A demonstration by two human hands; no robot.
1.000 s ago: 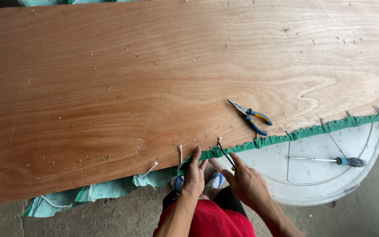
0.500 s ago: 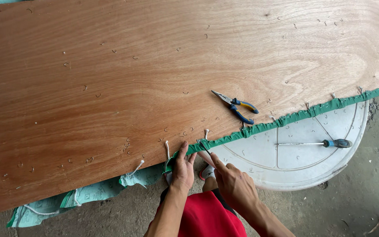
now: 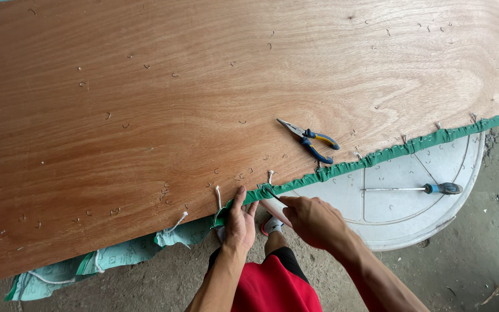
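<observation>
Staple work along near edge of plywood panel [image 3: 203,104], green fabric strip [image 3: 376,159] pinned at its border.

Left hand [image 3: 239,222] lies flat, fingers spread, pressing the fabric edge at 6 o'clock of the panel; it clasps nothing. Right hand [image 3: 313,219] is closed around a thin dark tool [image 3: 272,195], tip set at a staple just beside the left thumb. Judged step: prying staples loose, 1 at a time; next move likely calls for a steady lever under the staple with the fabric held taut. Pliers [image 3: 310,141] lie on the panel at 1 o'clock of the hands, near. Screwdriver [image 3: 423,188] rests on a white round lid [image 3: 411,219] at 3 o'clock. Loose staples litter the wood; white cord ends [image 3: 218,196] stick up by the left hand, possibly in the way.
</observation>
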